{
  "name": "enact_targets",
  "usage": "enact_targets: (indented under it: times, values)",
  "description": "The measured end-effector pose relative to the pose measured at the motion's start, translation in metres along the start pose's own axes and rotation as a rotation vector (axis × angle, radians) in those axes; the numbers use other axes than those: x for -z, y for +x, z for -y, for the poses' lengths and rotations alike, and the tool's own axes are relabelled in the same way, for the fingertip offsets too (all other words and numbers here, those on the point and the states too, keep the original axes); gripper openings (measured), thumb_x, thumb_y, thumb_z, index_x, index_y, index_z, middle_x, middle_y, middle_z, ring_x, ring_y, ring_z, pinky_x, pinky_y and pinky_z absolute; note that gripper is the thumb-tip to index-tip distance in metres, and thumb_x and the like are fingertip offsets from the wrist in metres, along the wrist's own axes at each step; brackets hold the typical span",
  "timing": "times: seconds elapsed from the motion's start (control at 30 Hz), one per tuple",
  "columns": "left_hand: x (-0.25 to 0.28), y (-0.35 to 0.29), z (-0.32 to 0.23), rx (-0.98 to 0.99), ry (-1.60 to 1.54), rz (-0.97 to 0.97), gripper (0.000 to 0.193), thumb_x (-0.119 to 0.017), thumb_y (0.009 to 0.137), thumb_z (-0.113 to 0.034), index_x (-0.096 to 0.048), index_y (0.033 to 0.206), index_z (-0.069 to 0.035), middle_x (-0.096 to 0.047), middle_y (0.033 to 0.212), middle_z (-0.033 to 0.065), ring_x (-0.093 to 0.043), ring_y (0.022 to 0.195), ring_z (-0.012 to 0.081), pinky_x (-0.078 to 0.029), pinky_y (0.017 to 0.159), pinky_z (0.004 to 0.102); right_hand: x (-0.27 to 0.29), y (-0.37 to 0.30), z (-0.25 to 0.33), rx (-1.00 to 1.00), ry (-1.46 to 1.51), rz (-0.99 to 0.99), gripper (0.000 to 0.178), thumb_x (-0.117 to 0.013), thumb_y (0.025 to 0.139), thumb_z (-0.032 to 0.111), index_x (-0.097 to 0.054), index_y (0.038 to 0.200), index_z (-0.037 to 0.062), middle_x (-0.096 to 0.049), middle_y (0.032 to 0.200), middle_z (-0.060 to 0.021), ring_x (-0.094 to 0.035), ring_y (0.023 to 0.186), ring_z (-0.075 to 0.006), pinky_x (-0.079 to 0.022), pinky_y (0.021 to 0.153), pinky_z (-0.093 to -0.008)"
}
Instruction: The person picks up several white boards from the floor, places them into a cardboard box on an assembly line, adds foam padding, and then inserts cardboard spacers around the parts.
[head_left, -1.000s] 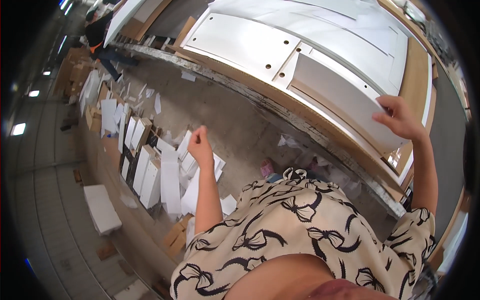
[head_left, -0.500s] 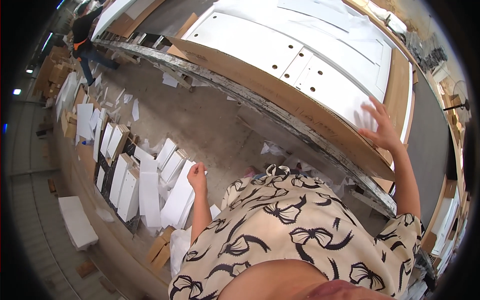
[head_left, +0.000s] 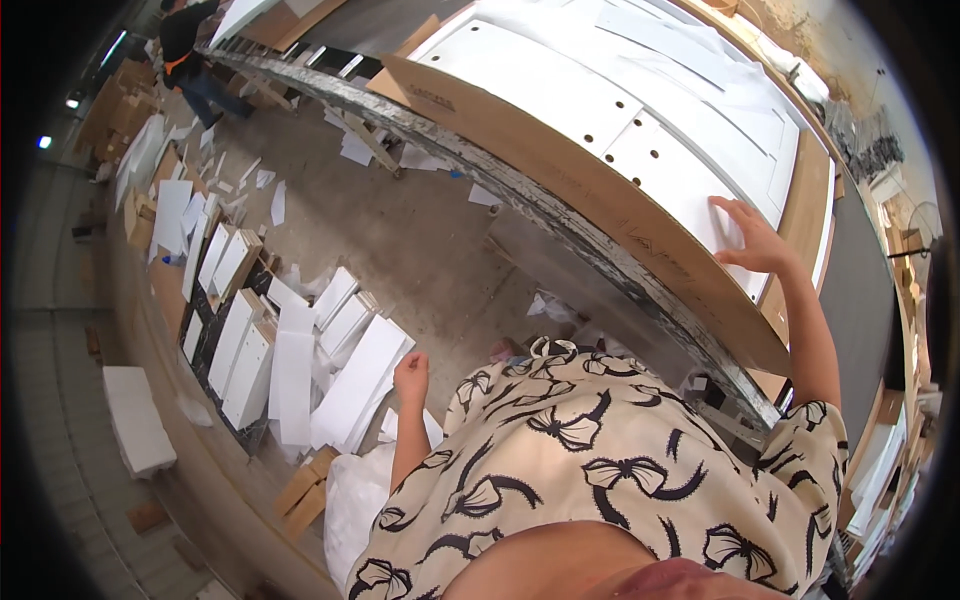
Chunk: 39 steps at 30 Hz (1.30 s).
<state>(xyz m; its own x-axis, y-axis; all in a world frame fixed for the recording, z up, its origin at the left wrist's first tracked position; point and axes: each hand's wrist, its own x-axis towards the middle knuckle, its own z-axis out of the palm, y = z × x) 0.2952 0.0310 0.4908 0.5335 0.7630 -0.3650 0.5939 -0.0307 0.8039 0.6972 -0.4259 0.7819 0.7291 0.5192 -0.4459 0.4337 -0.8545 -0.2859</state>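
Over the near end of a white panel [head_left: 545,100] my right hand [head_left: 752,240] is open, its fingers spread and bent. The fingertips are at the panel's surface; whether they press on it I cannot tell. The panel has several dark round holes and lies with other white boards in an open brown cardboard box [head_left: 600,205]. My left hand [head_left: 411,378] hangs low at my left side, fingers curled in and nothing visible in them. Nearest to it in view are white boards [head_left: 362,385] stacked at floor level.
The box rests on a long conveyor with a worn metal rail [head_left: 480,180]. Stacked white boards [head_left: 240,345], paper scraps [head_left: 278,203] and a white foam block [head_left: 138,420] are to the left. A co-worker in dark clothes [head_left: 183,50] stands at the far left by the conveyor.
The whole view has shifted a little. My right hand's fingers have come down from a raised, spread pose to the panel. My left hand stays low and curled.
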Motion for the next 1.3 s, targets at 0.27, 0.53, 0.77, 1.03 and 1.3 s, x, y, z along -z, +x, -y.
enact_targets:
  times: [0.27,0.53,0.77,1.03,1.3]
  values:
    - [0.062,-0.023,0.110,0.208,0.247,0.092,0.028,-0.063,0.076,-0.026,-0.067,0.082,0.001,-0.065,0.072,0.0155,-0.063,0.066,0.0212,-0.048,0.063,0.0339,-0.018,0.100,0.018,-0.154,-0.094,-0.180,0.069,-0.062,0.082,0.044,-0.041,0.127,-0.0036,-0.050,0.121,-0.0246,-0.050,0.111,-0.0355,-0.040,0.094,-0.0395]
    - [0.120,-0.034,0.151,0.286,0.245,-0.109,0.026,-0.061,0.074,-0.033,-0.068,0.085,-0.009,-0.066,0.086,0.0123,-0.062,0.082,0.0317,-0.049,0.073,0.0377,0.026,0.149,-0.099,-0.006,0.004,-0.056,0.025,-0.046,0.091,0.025,-0.054,0.094,0.0022,-0.053,0.079,-0.0046,-0.048,0.075,-0.0165,-0.042,0.062,-0.0336]
    - [0.128,-0.083,0.205,0.743,0.089,-0.332,0.030,-0.063,0.075,-0.032,-0.068,0.087,-0.005,-0.066,0.092,0.0159,-0.062,0.090,0.0320,-0.049,0.080,0.0387,0.084,0.205,0.081,-0.338,0.067,0.022,0.038,-0.067,0.079,0.042,-0.061,0.105,0.0148,-0.057,0.080,0.0033,-0.050,0.073,-0.0120,-0.039,0.063,-0.0283]
    - [0.042,-0.019,0.201,0.537,0.259,-0.060,0.028,-0.061,0.075,-0.033,-0.067,0.080,-0.006,-0.065,0.082,0.0163,-0.062,0.081,0.0327,-0.048,0.072,0.0422,0.144,0.375,0.364,0.567,-0.030,-0.491,0.039,-0.056,0.092,0.027,-0.055,0.122,0.0036,-0.062,0.110,-0.0116,-0.058,0.100,-0.0201,-0.046,0.087,-0.0280]
    - [0.071,0.083,0.040,0.503,-0.338,-0.458,0.031,-0.062,0.079,-0.036,-0.063,0.089,-0.007,-0.064,0.086,0.0141,-0.061,0.083,0.0312,-0.048,0.071,0.0395,0.001,0.489,0.648,1.237,-0.228,-0.052,0.030,-0.055,0.091,0.011,-0.054,0.120,0.0029,-0.056,0.118,-0.0122,-0.057,0.101,-0.0238,-0.047,0.083,-0.0324]
